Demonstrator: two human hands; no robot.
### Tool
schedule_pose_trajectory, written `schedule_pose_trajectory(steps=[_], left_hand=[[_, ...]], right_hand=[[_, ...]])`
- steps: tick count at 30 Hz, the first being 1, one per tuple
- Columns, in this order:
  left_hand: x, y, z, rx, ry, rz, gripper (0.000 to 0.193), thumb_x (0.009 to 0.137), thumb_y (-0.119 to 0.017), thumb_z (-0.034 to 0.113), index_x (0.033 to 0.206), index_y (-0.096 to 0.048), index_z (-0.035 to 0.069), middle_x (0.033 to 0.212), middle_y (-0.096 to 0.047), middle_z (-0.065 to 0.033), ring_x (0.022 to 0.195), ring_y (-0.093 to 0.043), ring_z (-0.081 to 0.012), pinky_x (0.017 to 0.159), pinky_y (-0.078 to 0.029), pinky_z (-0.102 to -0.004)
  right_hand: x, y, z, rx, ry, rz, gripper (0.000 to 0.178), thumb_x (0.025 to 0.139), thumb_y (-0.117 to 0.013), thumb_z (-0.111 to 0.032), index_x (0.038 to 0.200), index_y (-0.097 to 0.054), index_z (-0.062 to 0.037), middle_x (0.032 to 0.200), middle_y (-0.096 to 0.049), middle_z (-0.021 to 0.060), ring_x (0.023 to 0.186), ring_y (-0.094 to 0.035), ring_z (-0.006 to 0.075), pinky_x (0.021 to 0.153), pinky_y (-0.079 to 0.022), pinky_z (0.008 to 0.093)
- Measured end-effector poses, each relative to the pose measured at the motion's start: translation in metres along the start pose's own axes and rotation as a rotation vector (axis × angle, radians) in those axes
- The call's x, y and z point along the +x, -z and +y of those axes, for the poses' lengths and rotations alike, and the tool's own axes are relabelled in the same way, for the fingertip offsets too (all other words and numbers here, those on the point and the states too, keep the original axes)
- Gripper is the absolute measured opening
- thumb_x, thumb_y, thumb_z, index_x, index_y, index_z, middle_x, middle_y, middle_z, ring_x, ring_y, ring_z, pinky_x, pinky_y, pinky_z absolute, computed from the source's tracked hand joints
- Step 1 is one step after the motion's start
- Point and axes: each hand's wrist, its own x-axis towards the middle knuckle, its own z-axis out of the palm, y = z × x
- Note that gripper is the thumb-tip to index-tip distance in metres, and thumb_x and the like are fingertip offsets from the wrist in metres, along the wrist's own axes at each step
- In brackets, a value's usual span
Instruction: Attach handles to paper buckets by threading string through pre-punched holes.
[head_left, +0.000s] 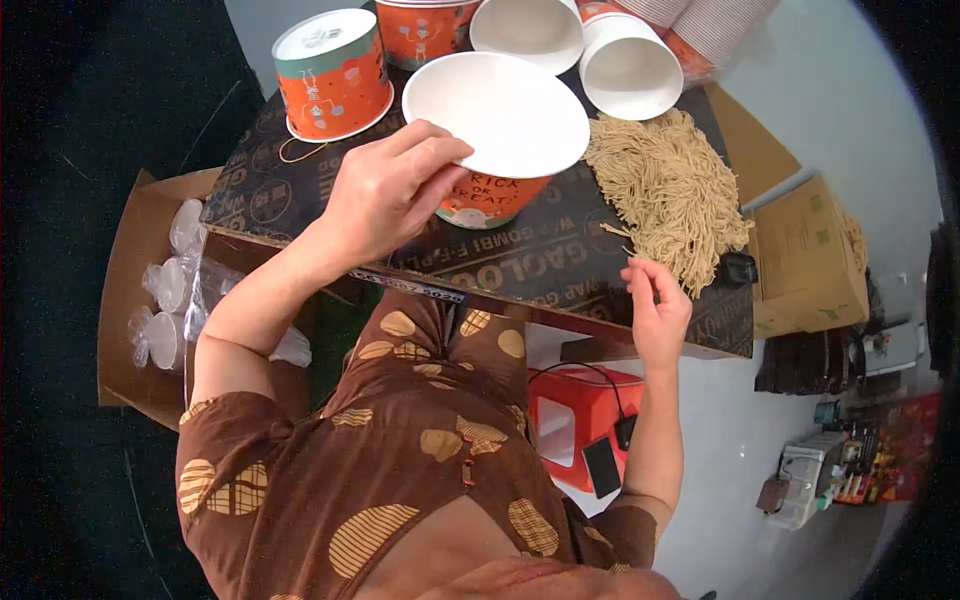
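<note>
My left hand is closed on the near left rim of an orange paper bucket with a white inside. This bucket stands upright on the dark printed board tabletop. At the right, a heap of tan cords lies on the board, with loose ends spilling toward me. Just off the heap's near edge is my right hand, its thumb and fingertips drawn together. Whatever is between those fingertips, if anything, is too small to make out.
An upside-down orange bucket stands at the back left, a thin cord loop by its rim. White-mouthed buckets lie behind, beside stacked ones. A carton with plastic-wrapped white items is at left, another carton at right, a red stool below.
</note>
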Motion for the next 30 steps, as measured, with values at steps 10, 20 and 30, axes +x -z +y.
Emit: schedule_pose_trajectory(steps=[10, 20, 30], left_hand=[[-0.027, 0.014, -0.006, -0.129, 0.164, 0.290, 0.038, 0.079, -0.057, -0.011, 0.116, -0.056, -0.003, 0.118, -0.055, -0.0145, 0.072, -0.056, -0.0085, 0.059, -0.047, -0.0199], [-0.078, 0.001, -0.019, -0.105, 0.409, 0.158, 0.018, 0.084, -0.058, -0.007, 0.101, -0.059, -0.001, 0.093, -0.059, -0.0060, 0.064, -0.051, -0.0073, 0.055, -0.040, -0.0192], [-0.090, -0.015, -0.023, -0.105, 0.475, 0.172, 0.013, 0.085, -0.059, -0.006, 0.097, -0.059, -0.001, 0.085, -0.058, -0.0050, 0.058, -0.048, -0.0071, 0.051, -0.038, -0.0197]], right_hand=[[0.022, 0.027, 0.005, -0.477, 0.233, 0.160, 0.006, 0.081, -0.068, -0.006, 0.080, -0.063, -0.0014, 0.075, -0.058, 0.0121, 0.074, -0.055, 0.0296, 0.071, -0.044, 0.0386], [0.057, 0.037, 0.014, -0.650, 0.396, 0.127, 0.007, 0.082, -0.065, -0.004, 0.088, -0.065, -0.0042, 0.082, -0.057, 0.0106, 0.082, -0.054, 0.0297, 0.074, -0.044, 0.0391], [0.109, 0.008, 0.003, -0.890, 0.519, -0.076, 0.022, 0.076, -0.063, -0.002, 0.097, -0.070, -0.0068, 0.090, -0.056, 0.0106, 0.092, -0.052, 0.0291, 0.081, -0.044, 0.0392]])
